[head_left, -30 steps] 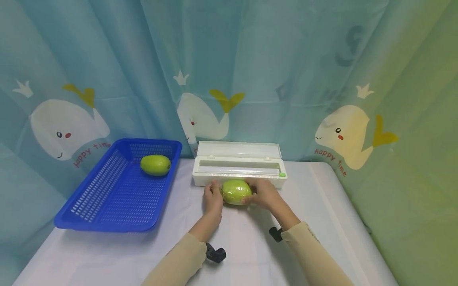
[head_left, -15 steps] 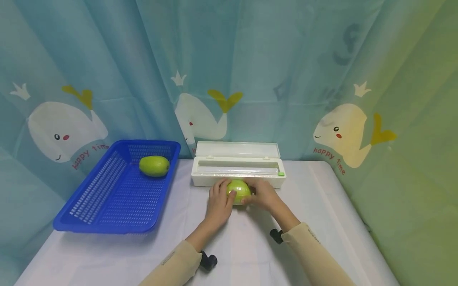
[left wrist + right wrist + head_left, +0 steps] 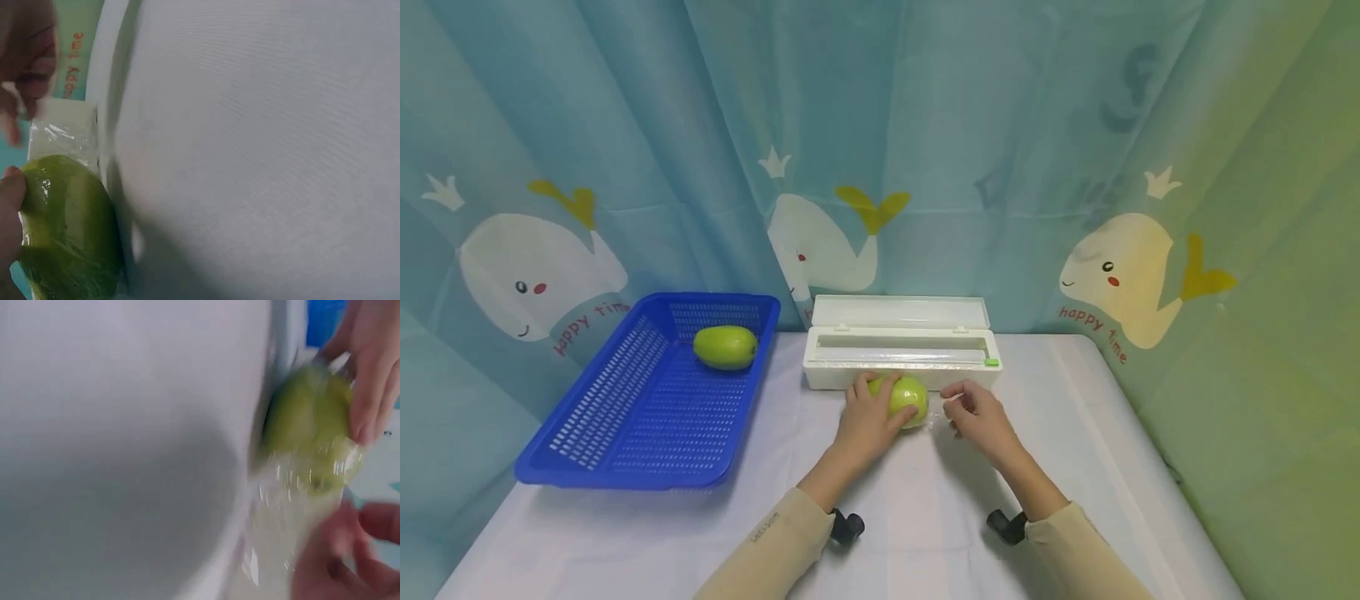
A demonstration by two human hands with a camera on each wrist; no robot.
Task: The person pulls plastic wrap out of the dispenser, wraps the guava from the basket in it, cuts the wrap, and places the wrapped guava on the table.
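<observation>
A green oval fruit (image 3: 913,398), wrapped in glossy clear cling film (image 3: 275,506), lies on the table in front of the white film dispenser. My left hand (image 3: 868,415) grips it from the left, fingers over the far side and thumb on the near side. Loose film sticks out past the fruit's right end. Beside that tail is my right hand (image 3: 979,415), its fingers loosely bent and the tips close to the film; it is blurred in both wrist views. In the left wrist view the wrapped fruit (image 3: 69,231) shows creases of film over its skin.
The film dispenser (image 3: 902,379) stands at the back with its lid up, a roll inside and a green slider (image 3: 992,362) at its right end. A blue basket (image 3: 625,477) on the left holds another green fruit (image 3: 726,347). A curtain hangs behind.
My left hand has moved from the fruit's left end to over it, gripping it. My right hand has left the fruit's right end and shifted a little to the right.
</observation>
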